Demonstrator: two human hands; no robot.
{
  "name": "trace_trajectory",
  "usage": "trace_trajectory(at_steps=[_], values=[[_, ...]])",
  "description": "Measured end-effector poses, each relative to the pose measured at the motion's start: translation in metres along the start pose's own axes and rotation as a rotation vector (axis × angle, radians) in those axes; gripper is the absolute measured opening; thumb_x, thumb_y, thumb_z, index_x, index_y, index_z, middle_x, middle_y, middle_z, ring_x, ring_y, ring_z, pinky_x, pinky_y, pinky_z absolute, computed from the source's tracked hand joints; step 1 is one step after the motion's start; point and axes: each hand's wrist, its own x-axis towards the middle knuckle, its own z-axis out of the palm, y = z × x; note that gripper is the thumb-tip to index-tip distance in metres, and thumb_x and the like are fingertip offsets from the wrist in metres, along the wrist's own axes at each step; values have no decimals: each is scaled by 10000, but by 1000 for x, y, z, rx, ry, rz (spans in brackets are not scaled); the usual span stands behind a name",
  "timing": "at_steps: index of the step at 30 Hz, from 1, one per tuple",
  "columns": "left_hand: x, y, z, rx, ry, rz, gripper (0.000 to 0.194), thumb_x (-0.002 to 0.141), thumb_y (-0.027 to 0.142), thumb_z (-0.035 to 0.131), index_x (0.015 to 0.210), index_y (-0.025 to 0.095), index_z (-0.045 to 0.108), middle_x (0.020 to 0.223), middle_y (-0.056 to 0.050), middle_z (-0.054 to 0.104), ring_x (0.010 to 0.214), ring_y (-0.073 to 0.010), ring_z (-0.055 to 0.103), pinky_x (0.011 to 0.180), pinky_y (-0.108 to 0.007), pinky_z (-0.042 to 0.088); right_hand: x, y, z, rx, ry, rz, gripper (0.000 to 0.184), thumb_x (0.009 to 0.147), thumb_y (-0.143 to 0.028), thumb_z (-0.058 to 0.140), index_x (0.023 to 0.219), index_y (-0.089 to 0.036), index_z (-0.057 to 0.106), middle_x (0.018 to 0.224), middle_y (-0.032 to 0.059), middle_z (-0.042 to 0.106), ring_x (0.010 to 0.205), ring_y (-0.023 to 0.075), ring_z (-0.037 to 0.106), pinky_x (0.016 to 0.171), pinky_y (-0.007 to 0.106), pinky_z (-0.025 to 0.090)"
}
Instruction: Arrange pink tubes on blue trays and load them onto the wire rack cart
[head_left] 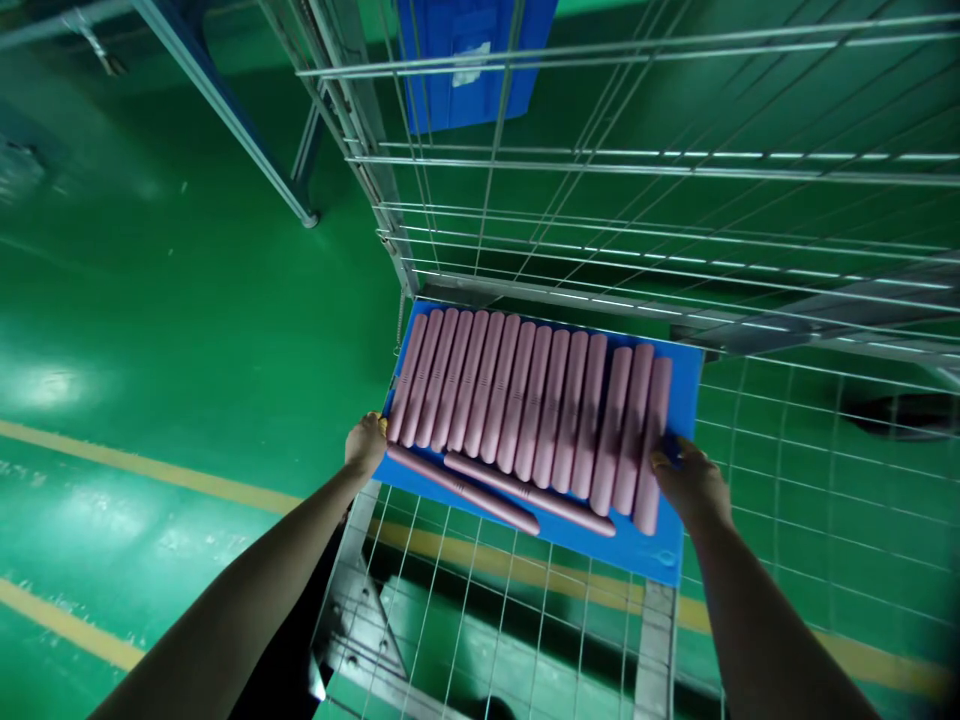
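Observation:
A flat blue board (660,562) carries a row of pink rods (517,400) laid side by side. Two more pink rods lie crosswise along its near edge, one of them a long thin-looking rod (469,490). My left hand (365,445) is closed on the board's left edge, close to the end of the row. On the opposite side, my right hand (694,487) grips the right edge, its fingertips beside the last rod. Something yellow shows at the fingertips of both hands. Beneath the board is the wire-mesh shelf of a metal cage cart (480,590).
Wire-grid walls (645,165) of the cart rise behind the board. Beyond them stands a blue bin (472,70) with a white label. A metal frame leg (247,130) is on the left. The green floor (187,300) has yellow lines, and a dark shoe-like shape (904,412) shows at right.

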Motion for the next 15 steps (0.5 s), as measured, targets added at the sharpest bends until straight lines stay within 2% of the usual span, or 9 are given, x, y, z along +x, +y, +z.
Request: trace_trajectory(at_steps=[2,4,6,8,10,12,15], values=[[-7,1,-4,25,66,8,353,896,205,380,1195,63,503,1175,-205,547,1072,-287,521,862,-387,413,-20,-10,-3,-69,64,-11,532,746,-368,460,1117,-1,564,957,256,570,914,353,493,785,503,364],[-19,3,-5,63,101,149,424,906,257,398,1293,86,416,1305,-203,442,1184,-305,423,943,-427,362,-55,-22,-5,-118,114,-62,533,774,-372,471,1196,-49,519,1173,240,506,1064,371,429,858,526,339],[-34,8,-2,115,36,463,426,892,332,459,1278,154,444,1327,-156,428,1206,-303,391,973,-440,340,-99,-35,-5,-140,88,-199,463,788,-408,524,1185,-171,548,1253,138,490,1106,335,417,866,487,359],[-47,17,6,176,-82,795,401,852,372,537,1209,192,506,1283,-121,468,1179,-293,413,971,-435,348,-140,-45,1,-149,53,-552,333,831,-335,517,1133,-211,584,1250,106,499,1083,283,453,823,417,394],[-55,29,17,236,-164,967,359,830,360,575,1145,190,544,1207,-110,514,1120,-279,455,943,-421,370,-168,-51,10,-172,36,-707,288,845,-252,504,1117,-240,599,1205,95,526,1051,262,472,786,388,407],[-59,43,27,298,-189,1011,287,831,331,578,1064,163,577,1092,-108,555,1029,-265,498,886,-403,399,-177,-54,22,-179,30,-733,279,845,-192,482,1080,-242,623,1152,99,551,1009,254,484,767,383,414],[-59,63,35,354,-174,970,224,832,331,576,938,136,604,954,-98,563,943,-253,517,821,-384,419,-168,-58,35,-162,24,-695,284,836,-151,453,1035,-222,641,1141,109,551,975,255,484,773,403,423]])
